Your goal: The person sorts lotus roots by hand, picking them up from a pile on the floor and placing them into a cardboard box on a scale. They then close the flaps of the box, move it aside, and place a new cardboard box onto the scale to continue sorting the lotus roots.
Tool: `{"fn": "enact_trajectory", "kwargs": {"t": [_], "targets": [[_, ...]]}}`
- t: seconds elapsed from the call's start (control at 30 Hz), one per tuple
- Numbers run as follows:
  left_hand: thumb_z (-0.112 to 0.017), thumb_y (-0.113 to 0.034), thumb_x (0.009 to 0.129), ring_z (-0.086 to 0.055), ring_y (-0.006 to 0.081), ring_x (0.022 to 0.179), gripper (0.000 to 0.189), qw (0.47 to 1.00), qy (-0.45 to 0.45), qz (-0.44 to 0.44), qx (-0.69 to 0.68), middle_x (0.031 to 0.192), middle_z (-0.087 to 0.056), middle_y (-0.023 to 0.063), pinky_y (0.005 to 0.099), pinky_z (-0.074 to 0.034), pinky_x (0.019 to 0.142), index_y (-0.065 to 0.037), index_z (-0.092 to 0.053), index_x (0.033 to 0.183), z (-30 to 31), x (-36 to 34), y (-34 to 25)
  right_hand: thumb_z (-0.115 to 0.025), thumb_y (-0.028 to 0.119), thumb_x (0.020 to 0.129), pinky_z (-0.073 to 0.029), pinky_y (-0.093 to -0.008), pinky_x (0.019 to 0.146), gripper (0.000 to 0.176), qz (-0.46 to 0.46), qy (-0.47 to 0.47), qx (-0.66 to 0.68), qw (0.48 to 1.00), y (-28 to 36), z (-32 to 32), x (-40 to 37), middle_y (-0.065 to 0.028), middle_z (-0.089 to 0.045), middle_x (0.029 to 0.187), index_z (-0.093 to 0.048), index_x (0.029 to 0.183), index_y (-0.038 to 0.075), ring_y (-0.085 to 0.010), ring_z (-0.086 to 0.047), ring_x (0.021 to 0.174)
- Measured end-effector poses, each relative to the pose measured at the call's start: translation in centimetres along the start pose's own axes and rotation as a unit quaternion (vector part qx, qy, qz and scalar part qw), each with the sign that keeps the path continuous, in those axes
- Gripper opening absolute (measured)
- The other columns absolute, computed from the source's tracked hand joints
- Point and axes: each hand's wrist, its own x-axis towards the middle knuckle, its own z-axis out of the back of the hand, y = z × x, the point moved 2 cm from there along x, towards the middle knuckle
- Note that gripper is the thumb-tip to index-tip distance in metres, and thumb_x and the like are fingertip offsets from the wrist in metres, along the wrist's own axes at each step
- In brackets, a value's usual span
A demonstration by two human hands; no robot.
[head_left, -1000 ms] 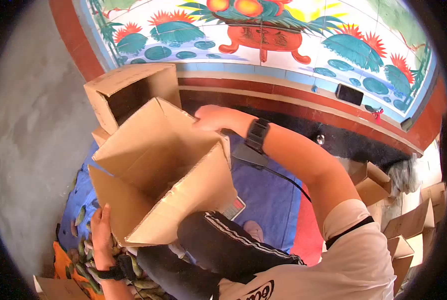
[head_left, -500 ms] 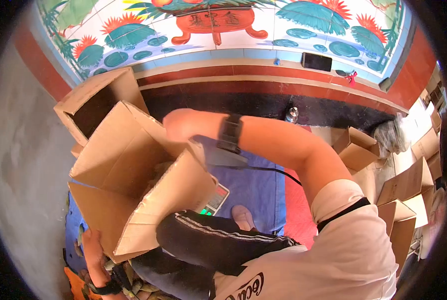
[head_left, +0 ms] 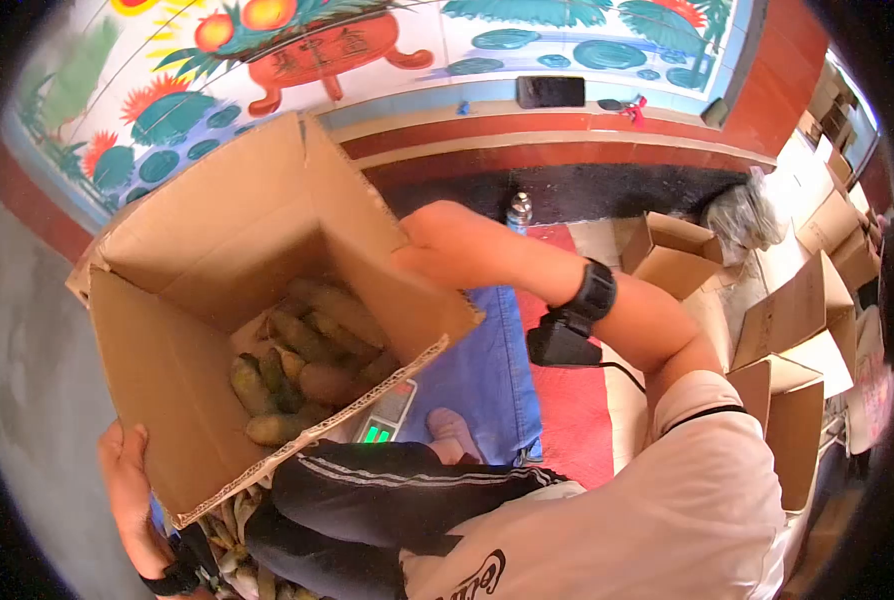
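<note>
Cardboard box (head_left: 187, 400): plain tan-brown, paler along near edge. Vegetables (head_left: 282, 380) in box bottom: mottled green and brown. Mat (head_left: 497, 365): solid blue; red sheet (head_left: 577, 425) along mat's right edge. Scale (head_left: 395, 402): pale, glowing green digits. Trousers (head_left: 367, 495): black, white side stripes. Shirt (head_left: 617, 500): off-white, black lettering. Tiled wall (head_left: 472, 35): white, painted red pot (head_left: 317, 55), orange fruits (head_left: 267, 14), teal lily pads (head_left: 175, 120).

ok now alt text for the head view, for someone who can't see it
A person's left hand and right hand are against the sides of an open cardboard box with oblong greenish-brown produce inside. Beside it, a small display glows green; more open boxes stand at picture right.
</note>
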Motion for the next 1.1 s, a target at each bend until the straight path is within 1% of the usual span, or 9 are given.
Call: {"fn": "enact_trajectory", "kwargs": {"t": [0.13,0.2,0.37,0.53,0.6,0.7,0.77,0.83,1.1], "targets": [[-0.044,-0.011,0.083,-0.049,0.01,0.073,0.022,0.991,-0.026,-0.078,0.104,0.083,-0.059,0.003,0.0236,-0.039,0.068,0.004,-0.058,0.089,-3.7,2.4,-2.7,-0.049,0.022,0.073,-0.046,-0.0452,0.066,0.031,-0.078,-0.029,0.009,0.997,-2.8,3.7,-4.8,-0.0281,-0.055,0.072,-0.06,0.07,-0.006,-0.0425,-0.057,0.073],[-0.047,-0.011,0.082,-0.048,0.0096,0.067,0.018,0.996,0.075,-0.044,0.028,0.073,-0.057,0.0003,0.0247,-0.039,0.062,0.003,-0.058,0.083,-7.1,3.2,-4.8,-0.049,0.023,0.074,-0.046,-0.0452,0.066,0.031,-0.104,-0.036,-0.011,0.994,-5.0,5.4,-7.3,-0.0281,-0.055,0.073,-0.06,0.071,-0.006,-0.0425,-0.056,0.074],[-0.054,-0.014,0.079,-0.042,0.009,0.056,0.02,0.979,0.148,-0.122,0.075,0.058,-0.046,-0.003,0.0278,-0.036,0.051,0.002,-0.053,0.067,-15.6,5.1,-5.1,-0.051,0.026,0.076,-0.045,-0.0449,0.068,0.032,-0.225,-0.043,-0.065,0.971,-8.3,9.4,-13.7,-0.0283,-0.055,0.076,-0.06,0.072,-0.005,-0.0414,-0.056,0.076],[-0.054,-0.016,0.078,-0.05,0.0127,0.056,0.022,0.952,0.277,-0.106,0.078,0.058,-0.053,0.0071,0.0305,-0.04,0.054,0.004,-0.055,0.069,-26.1,5.0,-2.7,-0.056,0.024,0.077,-0.042,-0.0416,0.06,0.03,-0.316,-0.012,-0.149,0.937,-12.3,11.3,-21.2,-0.0251,-0.054,0.07,-0.056,0.076,-0.007,-0.0368,-0.057,0.068],[-0.052,-0.015,0.078,-0.057,0.0168,0.061,0.021,0.92,0.384,-0.045,0.055,0.062,-0.057,0.0121,0.0309,-0.044,0.059,0.005,-0.058,0.072,-29.4,3.9,-2.5,-0.057,0.024,0.076,-0.042,-0.0425,0.06,0.03,-0.325,-0.013,-0.18,0.928,-13.9,10.9,-23.6,-0.0251,-0.053,0.07,-0.056,0.075,-0.006,-0.0375,-0.056,0.068],[-0.05,-0.013,0.079,-0.06,0.0197,0.066,0.02,0.878,0.449,-0.16,0.048,0.065,-0.059,0.0125,0.0309,-0.046,0.063,0.004,-0.06,0.074,-28.6,4.3,-6.9,-0.058,0.024,0.075,-0.043,-0.0442,0.062,0.028,-0.392,0.043,-0.2,0.897,-17.1,9.4,-27.8,-0.0237,-0.056,0.072,-0.058,0.074,-0.004,-0.0383,-0.056,0.071],[-0.049,-0.01,0.079,-0.059,0.0205,0.069,0.016,0.875,0.422,-0.219,0.089,0.071,-0.06,0.012,0.0308,-0.046,0.067,0.002,-0.06,0.08,-26.9,4.0,-8.3,-0.058,0.024,0.075,-0.045,-0.044,0.063,0.023,-0.389,0.15,-0.293,0.86,-22.8,7.4,-32.8,-0.0204,-0.059,0.075,-0.06,0.075,0.001,-0.0361,-0.058,0.072],[-0.047,-0.008,0.079,-0.057,0.0158,0.07,0.016,0.895,0.357,-0.253,0.087,0.074,-0.059,0.0086,0.0271,-0.045,0.066,0.003,-0.057,0.085,-24.8,3.7,-8.6,-0.058,0.025,0.075,-0.046,-0.0431,0.063,0.022,-0.41,0.104,-0.31,0.852,-21.2,9.3,-32.9,-0.0186,-0.06,0.076,-0.061,0.074,0.002,-0.0343,-0.059,0.073],[-0.046,-0.009,0.084,-0.051,0.0134,0.073,0.014,0.976,0.202,-0.063,0.055,0.076,-0.056,0.007,0.0269,-0.042,0.067,0.003,-0.054,0.086,-14.2,3.4,0.1,-0.058,0.027,0.077,-0.047,-0.0399,0.063,0.024,-0.387,-0.03,-0.415,0.823,-17.8,9.6,-24.3,-0.0142,-0.061,0.075,-0.057,0.086,0.005,-0.0306,-0.06,0.078]]}}
